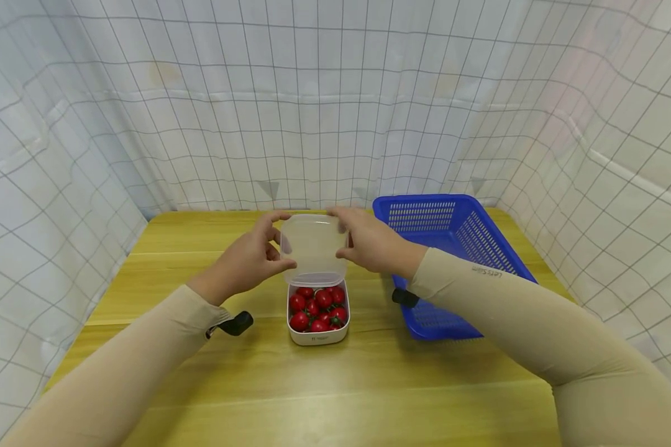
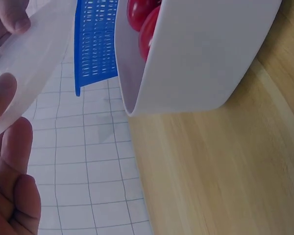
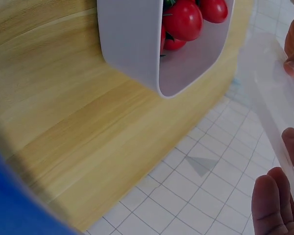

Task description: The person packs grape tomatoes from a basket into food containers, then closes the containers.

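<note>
A translucent plastic lid is held up and tilted above the far side of a white food container. My left hand pinches its left edge between thumb and fingers, and my right hand pinches the right edge the same way. Inside the uncovered container lie several red cherry tomatoes, a few with green stems. The left wrist view shows the lid apart from the container's wall. From the right wrist, tomatoes appear below the rim, with the lid off to the side.
A blue perforated basket stands on the right of the wooden table, under my right forearm. White grid-patterned curtains close off the back and both sides. A dark wrist device sticks out from my left sleeve.
</note>
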The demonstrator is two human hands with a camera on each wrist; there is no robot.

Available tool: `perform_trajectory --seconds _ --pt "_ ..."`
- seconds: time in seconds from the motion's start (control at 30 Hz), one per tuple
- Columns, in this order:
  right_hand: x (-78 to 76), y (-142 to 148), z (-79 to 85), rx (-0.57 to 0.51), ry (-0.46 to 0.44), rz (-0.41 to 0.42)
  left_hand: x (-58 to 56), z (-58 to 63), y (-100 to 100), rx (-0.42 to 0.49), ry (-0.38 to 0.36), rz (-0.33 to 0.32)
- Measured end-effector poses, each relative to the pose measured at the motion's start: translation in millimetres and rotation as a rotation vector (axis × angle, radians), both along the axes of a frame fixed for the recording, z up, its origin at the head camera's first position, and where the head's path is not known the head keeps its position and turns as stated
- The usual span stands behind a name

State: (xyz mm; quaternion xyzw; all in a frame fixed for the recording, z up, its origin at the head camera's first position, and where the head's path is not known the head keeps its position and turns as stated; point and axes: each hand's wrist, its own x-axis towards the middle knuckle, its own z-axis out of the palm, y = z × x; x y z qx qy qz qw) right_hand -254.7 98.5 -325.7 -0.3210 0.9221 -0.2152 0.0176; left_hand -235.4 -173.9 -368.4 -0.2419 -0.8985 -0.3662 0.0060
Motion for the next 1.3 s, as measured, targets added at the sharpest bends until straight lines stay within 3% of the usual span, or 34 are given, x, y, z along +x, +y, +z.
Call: perform_trajectory --seconds 0.23,0.43,0.7,0.93,1.13,1.3 --pt "5.0 0.5 3.8 0.096 0.084 0.056 8.5 -3.9 2.9 -0.085 0.170 0.002" --pt "13.8 1.5 5.4 0.168 0.166 0.124 14.1 -6.5 3.5 -0.092 0.300 -0.001" --pt "24.3 8.8 4.5 0.222 0.264 0.158 20.7 -9.0 1.4 -0.065 0.636 -0.110" --pt "30.3 14.8 3.6 0.259 0.316 0.222 25.4 -12.0 1.9 -0.090 0.826 -0.185" --pt "35.8 15.1 5.1 0.331 0.396 0.278 28.5 -14.4 0.7 -0.076 0.948 -0.222" --pt "37.4 16.2 1.6 0.350 0.447 0.325 33.2 -16.6 0.9 -0.081 0.965 -0.242"
